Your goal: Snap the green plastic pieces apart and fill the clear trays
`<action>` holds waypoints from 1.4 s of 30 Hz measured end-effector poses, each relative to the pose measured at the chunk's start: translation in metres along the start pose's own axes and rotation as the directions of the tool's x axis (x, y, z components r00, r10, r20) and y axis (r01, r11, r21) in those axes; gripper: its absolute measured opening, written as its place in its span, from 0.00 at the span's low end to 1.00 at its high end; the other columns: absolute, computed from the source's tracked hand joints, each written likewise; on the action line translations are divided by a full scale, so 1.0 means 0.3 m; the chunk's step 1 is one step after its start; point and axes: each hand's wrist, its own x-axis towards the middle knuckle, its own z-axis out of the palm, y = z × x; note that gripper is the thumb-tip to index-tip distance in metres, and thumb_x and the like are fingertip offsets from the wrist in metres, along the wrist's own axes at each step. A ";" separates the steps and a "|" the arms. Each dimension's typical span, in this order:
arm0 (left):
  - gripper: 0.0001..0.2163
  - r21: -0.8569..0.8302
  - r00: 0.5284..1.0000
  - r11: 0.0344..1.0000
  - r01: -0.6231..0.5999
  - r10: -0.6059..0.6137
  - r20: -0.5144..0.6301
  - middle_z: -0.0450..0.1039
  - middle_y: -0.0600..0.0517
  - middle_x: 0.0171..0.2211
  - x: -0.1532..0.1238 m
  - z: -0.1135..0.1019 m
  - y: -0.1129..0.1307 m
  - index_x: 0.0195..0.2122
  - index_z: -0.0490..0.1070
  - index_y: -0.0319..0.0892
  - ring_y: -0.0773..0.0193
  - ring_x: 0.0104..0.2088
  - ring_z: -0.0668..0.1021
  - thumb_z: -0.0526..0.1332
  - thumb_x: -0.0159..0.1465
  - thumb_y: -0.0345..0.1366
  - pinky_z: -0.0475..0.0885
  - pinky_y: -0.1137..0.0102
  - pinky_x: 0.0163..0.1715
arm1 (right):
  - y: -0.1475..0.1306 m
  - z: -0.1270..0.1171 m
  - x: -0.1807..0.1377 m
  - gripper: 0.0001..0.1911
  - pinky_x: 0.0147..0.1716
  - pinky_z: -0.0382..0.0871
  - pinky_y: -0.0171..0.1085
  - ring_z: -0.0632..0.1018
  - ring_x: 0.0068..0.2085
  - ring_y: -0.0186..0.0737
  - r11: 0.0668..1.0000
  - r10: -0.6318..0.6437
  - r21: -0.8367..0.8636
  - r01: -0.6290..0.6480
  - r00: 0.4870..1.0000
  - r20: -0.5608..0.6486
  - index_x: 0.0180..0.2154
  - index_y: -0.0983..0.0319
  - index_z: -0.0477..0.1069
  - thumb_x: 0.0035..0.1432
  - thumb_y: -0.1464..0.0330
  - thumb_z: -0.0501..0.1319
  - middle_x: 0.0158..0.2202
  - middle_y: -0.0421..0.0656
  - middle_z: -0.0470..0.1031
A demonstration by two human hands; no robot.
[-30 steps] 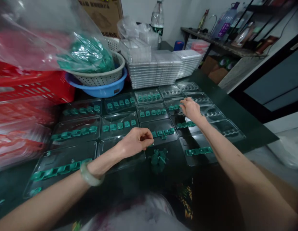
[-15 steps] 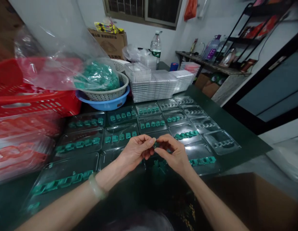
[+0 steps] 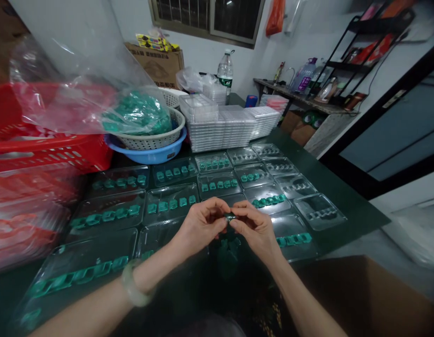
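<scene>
Between the fingertips of both hands is a small green translucent plastic piece (image 3: 230,217), mostly covered by the fingers. My left hand (image 3: 205,222) pinches it from the left, and a pale green bangle (image 3: 133,285) circles that wrist. My right hand (image 3: 252,226) pinches it from the right. Just below the hands, loose green pieces (image 3: 229,247) lie on the dark table. Around them are rows of clear plastic trays (image 3: 172,193), many with green pieces (image 3: 173,204) set in a line of cavities. Trays at the right (image 3: 320,206) hold no green pieces.
Stacked clear trays (image 3: 222,128) stand at the back. A bag of green pieces (image 3: 140,112) rests in a grey basket (image 3: 150,140) over a blue basin (image 3: 150,155). To the left are a red basket (image 3: 62,149) and trays with red pieces (image 3: 24,229). A cardboard box (image 3: 371,295) is at lower right.
My hands have turned and drawn closer together around the small piece, and more of its green surface shows. The whole view has shifted slightly.
</scene>
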 end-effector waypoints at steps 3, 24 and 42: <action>0.05 0.348 0.980 0.920 -0.178 0.197 -0.017 0.71 0.54 0.25 0.005 0.006 0.013 0.34 0.68 0.42 0.70 0.24 0.71 0.55 0.57 0.28 0.65 0.75 0.26 | -0.011 0.003 -0.005 0.08 0.24 0.68 0.33 0.70 0.26 0.31 0.992 0.095 0.077 -0.095 0.995 -0.003 0.36 0.57 0.74 0.52 0.67 0.61 0.34 0.40 0.71; 0.07 0.583 0.944 0.801 -0.138 -0.071 0.321 0.68 0.51 0.34 -0.007 -0.053 0.000 0.36 0.69 0.42 0.67 0.31 0.71 0.52 0.60 0.31 0.64 0.72 0.29 | 0.355 -0.542 0.496 0.09 0.35 0.67 0.38 0.75 0.31 0.41 0.518 -0.071 -0.843 -0.144 0.975 -0.210 0.32 0.62 0.75 0.44 0.71 0.61 0.32 0.45 0.77; 0.08 0.591 0.952 0.783 -0.193 0.004 0.306 0.69 0.51 0.36 0.066 -0.060 0.009 0.37 0.70 0.41 0.68 0.29 0.71 0.53 0.61 0.35 0.65 0.73 0.27 | 0.301 -0.565 0.482 0.09 0.30 0.64 0.32 0.74 0.30 0.37 0.253 0.079 -0.967 0.011 0.996 0.032 0.33 0.64 0.75 0.51 0.68 0.59 0.26 0.43 0.76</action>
